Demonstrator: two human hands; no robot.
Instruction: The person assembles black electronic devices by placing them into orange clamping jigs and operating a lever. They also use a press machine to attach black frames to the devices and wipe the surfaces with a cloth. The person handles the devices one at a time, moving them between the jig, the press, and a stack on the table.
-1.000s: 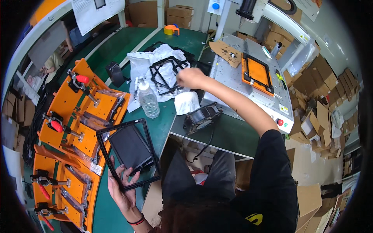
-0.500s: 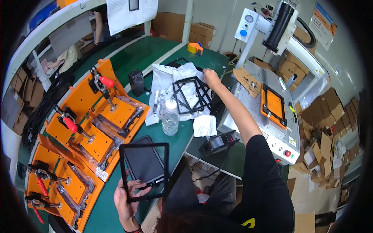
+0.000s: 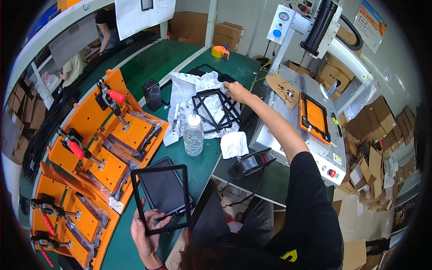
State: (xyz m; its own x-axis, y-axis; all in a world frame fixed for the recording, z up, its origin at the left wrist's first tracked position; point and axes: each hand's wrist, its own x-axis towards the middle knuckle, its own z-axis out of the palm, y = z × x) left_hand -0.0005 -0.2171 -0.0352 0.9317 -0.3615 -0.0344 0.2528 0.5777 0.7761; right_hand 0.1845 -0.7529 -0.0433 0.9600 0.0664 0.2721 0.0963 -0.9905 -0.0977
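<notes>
My left hand (image 3: pixel 147 225) grips a thin black rectangular frame (image 3: pixel 185 198) by its lower left corner and holds it tilted above the bench. Behind it, seen partly through the opening, lies a dark flat panel (image 3: pixel 164 186). My right hand (image 3: pixel 235 91) is stretched out to the far side of a crumpled white sheet (image 3: pixel 182 85). Its fingers are closed, and what they pinch cannot be made out. Just beside that hand, several black frames (image 3: pixel 211 118) lie overlapping on the sheet. A clear bottle with a white cap (image 3: pixel 193 137) stands at the sheet's near edge.
Orange clamp fixtures (image 3: pixel 96 157) with red handles line the left side. At the right is a dispensing machine (image 3: pixel 317 31) over an orange plate holding a black frame (image 3: pixel 315 119). A folded white cloth (image 3: pixel 234 145), a black device (image 3: pixel 252 164) and orange tape (image 3: pixel 220 52) are nearby.
The whole view has shifted slightly. My left hand still holds the black frame, and my right hand stays at the sheet's far side, with its fingers a little lower against the frames.
</notes>
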